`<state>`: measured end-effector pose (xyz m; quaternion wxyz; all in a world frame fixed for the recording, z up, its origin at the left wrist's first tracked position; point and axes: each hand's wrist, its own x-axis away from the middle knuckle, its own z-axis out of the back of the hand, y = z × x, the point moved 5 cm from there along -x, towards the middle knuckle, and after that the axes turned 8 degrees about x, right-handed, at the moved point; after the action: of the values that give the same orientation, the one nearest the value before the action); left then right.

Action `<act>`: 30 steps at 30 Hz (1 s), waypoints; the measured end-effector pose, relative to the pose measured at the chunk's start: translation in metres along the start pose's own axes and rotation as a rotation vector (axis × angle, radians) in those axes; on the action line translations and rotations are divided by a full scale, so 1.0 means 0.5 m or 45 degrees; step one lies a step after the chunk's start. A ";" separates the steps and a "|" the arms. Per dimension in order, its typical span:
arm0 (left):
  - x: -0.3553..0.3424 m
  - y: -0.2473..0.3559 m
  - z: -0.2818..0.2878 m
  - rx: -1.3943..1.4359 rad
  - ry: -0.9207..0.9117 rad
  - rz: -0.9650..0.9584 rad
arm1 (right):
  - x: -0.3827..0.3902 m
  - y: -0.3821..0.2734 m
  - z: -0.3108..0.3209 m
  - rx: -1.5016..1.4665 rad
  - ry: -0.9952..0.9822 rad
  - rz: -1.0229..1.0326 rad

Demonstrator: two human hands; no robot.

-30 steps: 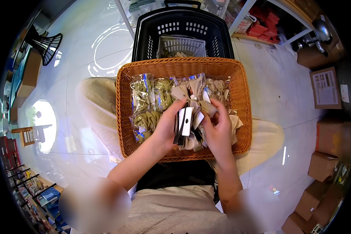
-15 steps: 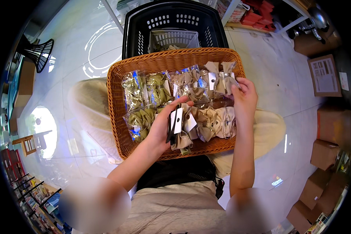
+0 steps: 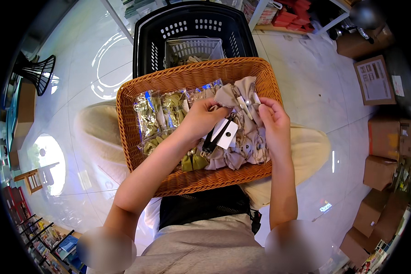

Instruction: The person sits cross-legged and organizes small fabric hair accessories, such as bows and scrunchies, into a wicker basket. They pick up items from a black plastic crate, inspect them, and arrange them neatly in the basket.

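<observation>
Both hands are closed on a beige fabric hair bow (image 3: 235, 94) with beaded trim, lifted over the right half of a brown wicker basket (image 3: 146, 179). My left hand (image 3: 202, 119) pinches its left side, and my right hand (image 3: 276, 122) grips its right side near a pale strip. Below my left hand, a white card (image 3: 226, 134) with a black dot and a black strap (image 3: 210, 145) lie over more beige bows (image 3: 235, 157). Olive-green bows in clear wrappers (image 3: 147, 114) fill the basket's left side. A loose olive bow (image 3: 194, 161) sits by its near edge.
Beyond the wicker basket stands a black plastic basket (image 3: 144, 50) holding a smaller grey one (image 3: 210, 43). The wicker basket rests over my crossed legs (image 3: 306, 153). Cardboard boxes (image 3: 380, 171) line the right, a black wire stool (image 3: 42, 75) stands at left.
My left hand has moved up to the beige bow, which is now raised and spread between both hands. The white card has turned and shifted right. The view has shifted slightly.
</observation>
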<state>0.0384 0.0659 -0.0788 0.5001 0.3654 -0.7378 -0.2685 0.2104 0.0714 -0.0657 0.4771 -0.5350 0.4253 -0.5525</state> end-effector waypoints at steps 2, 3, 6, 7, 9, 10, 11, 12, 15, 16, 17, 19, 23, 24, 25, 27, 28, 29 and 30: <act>0.004 -0.011 -0.008 0.012 0.019 0.019 | 0.000 -0.014 0.000 -0.033 0.012 -0.010; 0.008 -0.010 -0.010 -0.107 0.021 -0.003 | -0.003 -0.015 -0.006 -0.052 -0.059 -0.045; 0.015 -0.001 -0.015 -0.513 -0.123 -0.296 | -0.010 -0.024 -0.023 -0.002 -0.262 -0.136; 0.018 0.003 -0.018 -0.579 -0.143 -0.369 | -0.011 -0.030 -0.026 0.086 -0.322 -0.156; 0.026 0.009 -0.026 -0.710 -0.186 -0.517 | -0.015 -0.019 -0.027 0.289 -0.407 -0.265; 0.028 0.012 -0.028 -0.710 -0.168 -0.499 | -0.018 -0.016 -0.027 0.201 -0.382 -0.278; 0.032 0.018 -0.031 -0.711 -0.150 -0.482 | -0.019 -0.013 -0.028 0.113 -0.356 -0.291; 0.035 0.021 -0.032 -0.712 -0.131 -0.465 | -0.020 -0.012 -0.028 0.026 -0.332 -0.303; 0.034 0.021 -0.026 -0.706 -0.077 -0.402 | -0.020 -0.023 -0.023 0.053 -0.280 -0.235; 0.032 0.018 -0.024 -0.710 -0.075 -0.427 | -0.022 -0.021 -0.023 0.101 -0.297 -0.210; 0.029 0.010 -0.021 -0.715 -0.073 -0.452 | -0.026 -0.016 -0.021 0.150 -0.313 -0.185; 0.027 0.010 -0.021 -0.704 -0.051 -0.446 | -0.028 -0.015 -0.020 0.134 -0.302 -0.120; 0.024 0.016 -0.009 -0.633 0.037 -0.356 | -0.019 -0.012 -0.021 0.040 -0.366 -0.232; 0.021 0.015 -0.005 -0.612 0.052 -0.342 | -0.014 -0.007 -0.019 0.059 -0.415 -0.328; 0.018 0.015 -0.003 -0.604 0.041 -0.315 | -0.014 -0.006 -0.017 0.105 -0.419 -0.302; 0.015 0.013 0.000 -0.567 0.063 -0.384 | -0.016 -0.004 -0.015 0.194 -0.428 -0.248; 0.015 0.013 0.002 -0.548 0.076 -0.418 | -0.024 -0.006 -0.005 0.179 -0.326 -0.211; 0.013 0.011 0.008 -0.375 0.091 -0.336 | -0.037 -0.008 0.006 0.164 -0.224 -0.174; 0.010 0.010 0.010 -0.203 0.101 -0.253 | -0.049 -0.011 0.017 0.149 -0.118 -0.137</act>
<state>0.0312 0.0649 -0.0741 0.5273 0.4062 -0.6539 -0.3596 0.2178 0.0970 -0.0645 0.4964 -0.5533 0.3404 -0.5758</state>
